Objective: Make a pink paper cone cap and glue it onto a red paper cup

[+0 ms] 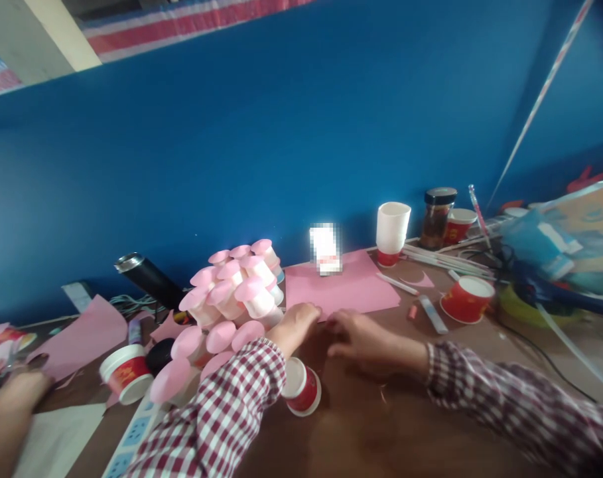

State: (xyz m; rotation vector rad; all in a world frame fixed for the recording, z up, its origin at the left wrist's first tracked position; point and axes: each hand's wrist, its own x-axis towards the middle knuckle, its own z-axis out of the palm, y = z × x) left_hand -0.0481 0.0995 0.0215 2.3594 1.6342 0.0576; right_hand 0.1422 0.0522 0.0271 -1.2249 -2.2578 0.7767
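My left hand (297, 326) is at the front left edge of a sheet of pink paper (341, 285); its fingers bunch together in the blur, and any grip on the sheet is hidden. Close to the sheet's front edge, my right hand (361, 338) has its thumb apart from the curved fingers, with nothing visible between them. A red and white paper cup (304, 388) lies tilted below my left wrist. Left of that arm stand several white paper cups topped with pink paper discs (250, 289), stacked in tiers. A small bright, pixelated object (326, 249) rests on the sheet's back edge.
Another person's hand (20, 392) is at far left, near pink paper scraps (85, 338). A power strip (134, 431), a black flask (149, 282) and a red cup (127, 374) are leftward. Rightward are stacked white cups (393, 226), a jar (438, 222) and a red bowl (468, 302).
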